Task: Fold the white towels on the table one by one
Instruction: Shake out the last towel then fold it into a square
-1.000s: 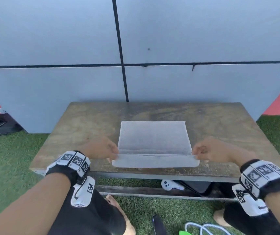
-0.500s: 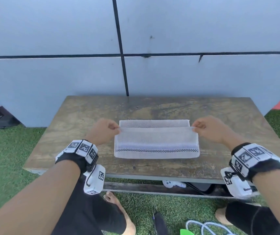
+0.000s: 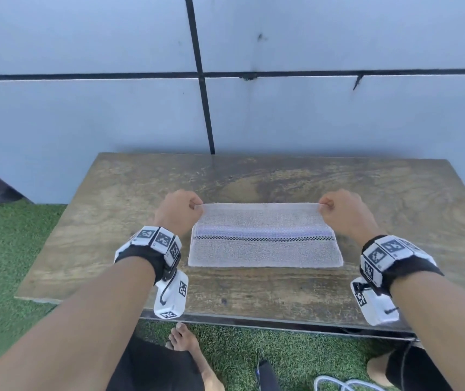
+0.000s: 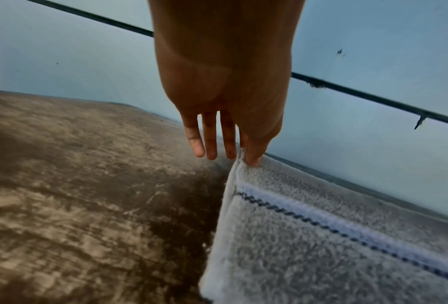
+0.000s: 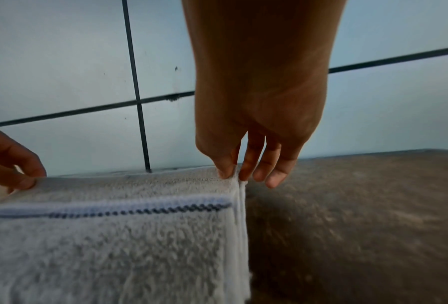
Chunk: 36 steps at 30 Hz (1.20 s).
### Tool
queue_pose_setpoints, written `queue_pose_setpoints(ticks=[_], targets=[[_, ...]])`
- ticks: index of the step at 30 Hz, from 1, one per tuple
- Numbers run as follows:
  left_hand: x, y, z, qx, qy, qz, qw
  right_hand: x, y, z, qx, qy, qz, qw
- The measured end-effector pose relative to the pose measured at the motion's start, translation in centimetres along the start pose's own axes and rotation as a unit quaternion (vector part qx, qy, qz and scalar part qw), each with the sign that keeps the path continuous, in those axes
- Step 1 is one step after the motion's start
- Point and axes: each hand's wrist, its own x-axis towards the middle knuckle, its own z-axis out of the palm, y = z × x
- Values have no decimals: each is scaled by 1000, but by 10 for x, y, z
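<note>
White terry, crossed by a dark checked stripe, lies folded on the worn wooden counter (image 3: 118,221): the towel (image 3: 265,249) sits mid-counter, near edge flat. Your left hand (image 3: 179,211) pinches its far left corner between thumb and forefinger, the other fingers (image 4: 209,139) straight and apart. Your right hand (image 3: 344,213) pinches the far right corner likewise.

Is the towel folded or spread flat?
Folded. The towel lies doubled on the table; layered edges show in the right wrist view, far corners pinched by both hands.
</note>
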Motion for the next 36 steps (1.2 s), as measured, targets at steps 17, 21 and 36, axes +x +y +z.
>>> queue_pose_setpoints(ticks=[17, 21, 36], targets=[[-3, 34, -50, 6, 47, 27, 999, -11, -17, -45, 48, 116, -60, 990], [-12, 46, -82, -81, 118, 64, 988, -15, -23, -77, 112, 231, -130, 958], [-98, -5, -3, -15, -110, -2, 994, -94, 48, -12, 10, -75, 0, 997]])
